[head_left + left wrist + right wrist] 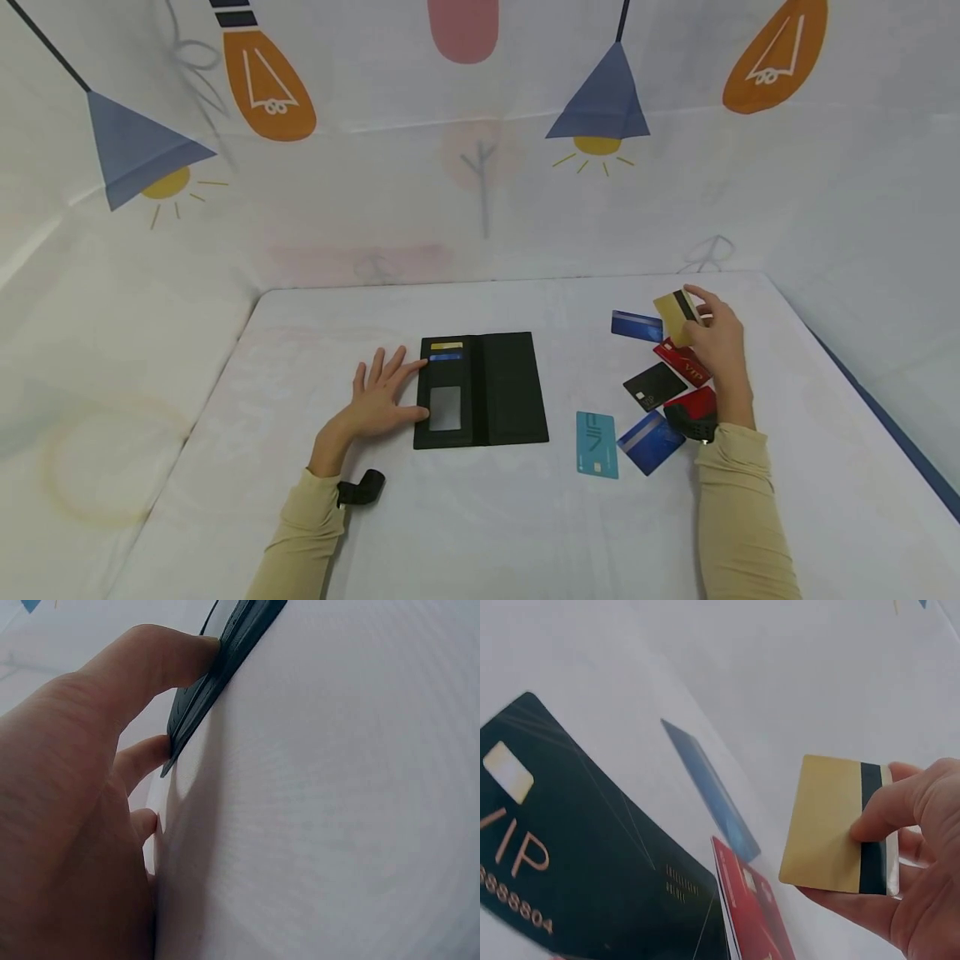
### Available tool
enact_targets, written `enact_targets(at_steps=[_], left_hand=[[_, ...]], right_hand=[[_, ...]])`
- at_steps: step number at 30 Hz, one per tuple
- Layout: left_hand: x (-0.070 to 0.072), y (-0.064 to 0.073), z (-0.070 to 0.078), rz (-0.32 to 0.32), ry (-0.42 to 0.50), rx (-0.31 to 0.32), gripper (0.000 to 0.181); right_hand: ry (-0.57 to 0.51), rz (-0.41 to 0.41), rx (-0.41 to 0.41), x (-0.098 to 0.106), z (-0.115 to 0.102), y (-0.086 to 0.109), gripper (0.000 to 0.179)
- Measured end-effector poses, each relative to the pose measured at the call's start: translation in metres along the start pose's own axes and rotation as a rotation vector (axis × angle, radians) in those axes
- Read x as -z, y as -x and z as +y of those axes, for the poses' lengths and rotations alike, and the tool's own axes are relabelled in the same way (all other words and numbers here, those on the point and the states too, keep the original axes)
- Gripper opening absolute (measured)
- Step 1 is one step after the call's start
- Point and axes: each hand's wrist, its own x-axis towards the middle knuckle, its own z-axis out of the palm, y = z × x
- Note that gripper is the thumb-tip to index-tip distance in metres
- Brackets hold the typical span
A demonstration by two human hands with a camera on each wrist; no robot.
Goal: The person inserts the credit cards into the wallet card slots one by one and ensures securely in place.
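A black wallet (514, 390) lies spread flat on the table. Its left side has a clear window and slots, where the edges of a yellow card (447, 345) and a blue card (446, 357) show. My left hand (378, 404) rests at the wallet's left edge with fingers spread, thumb and forefinger touching it; the left wrist view shows this contact close up. Over at the right, my right hand (716, 333) pinches a gold card (825, 825) between thumb and fingers, raised above the table, its dark stripe facing the wrist camera.
Around the right arm lie a blue card (636, 326), a red VIP card (682, 362), a black card (655, 387), another red card (697, 402) partly hidden by the wrist strap, and a second blue card (651, 443). A teal card (597, 445) sits nearer the wallet.
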Motion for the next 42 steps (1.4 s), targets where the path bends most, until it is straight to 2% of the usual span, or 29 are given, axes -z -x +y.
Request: enact_targets(at_steps=[9,17,22,35,42], left_hand=[[-0.001,-0.002,-0.002,0.004,-0.009,0.010,0.081],[-0.001,-0.002,-0.002,-0.005,-0.020,0.020,0.082],[-0.001,-0.002,-0.002,-0.002,-0.017,0.019,0.081],[0.000,-0.003,0.001,0.004,-0.020,0.007,0.083],[-0.002,-0.003,-0.001,0.000,-0.022,0.019,0.082]], right_hand=[[0.015,-0.046,0.073,-0.006,-0.012,0.000,0.064],[-0.065,-0.057,0.111,-0.017,-0.025,0.003,0.058],[-0.035,-0.087,0.157,-0.023,-0.033,0.005,0.061],[-0.118,-0.089,0.188,-0.047,-0.050,0.006,0.051],[-0.161,-0.134,0.200,-0.064,-0.063,0.014,0.049]])
